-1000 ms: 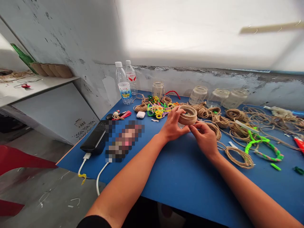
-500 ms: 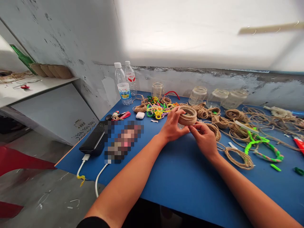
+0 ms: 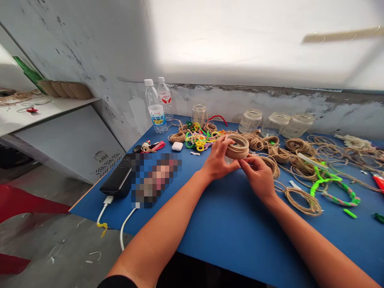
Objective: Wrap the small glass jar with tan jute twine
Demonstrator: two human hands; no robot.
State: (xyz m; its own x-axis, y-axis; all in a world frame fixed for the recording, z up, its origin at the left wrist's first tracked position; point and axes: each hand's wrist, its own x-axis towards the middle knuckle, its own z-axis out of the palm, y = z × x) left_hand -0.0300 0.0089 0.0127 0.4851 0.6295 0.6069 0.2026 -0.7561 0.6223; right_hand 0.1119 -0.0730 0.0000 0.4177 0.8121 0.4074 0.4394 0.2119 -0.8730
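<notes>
My left hand (image 3: 218,159) wraps its fingers round a small jar wound with jute twine (image 3: 237,147), held just above the blue table (image 3: 228,224). My right hand (image 3: 260,175) is closed at the jar's lower right side, fingers pinched against the twine wrap. The jar's mouth faces up toward me. Loose coils of twine (image 3: 301,199) lie right of my right hand.
Two water bottles (image 3: 155,108) and several empty glass jars (image 3: 251,119) stand at the back by the wall. Coloured pipe cleaners (image 3: 199,138), a green one (image 3: 333,182), a black power bank (image 3: 118,178), earbud case (image 3: 177,146) and keys lie around. A white shelf (image 3: 36,112) stands left.
Almost nothing has moved; both hands stay on the twine-wrapped jar with only slight finger shifts, and the camera has drifted a little.
</notes>
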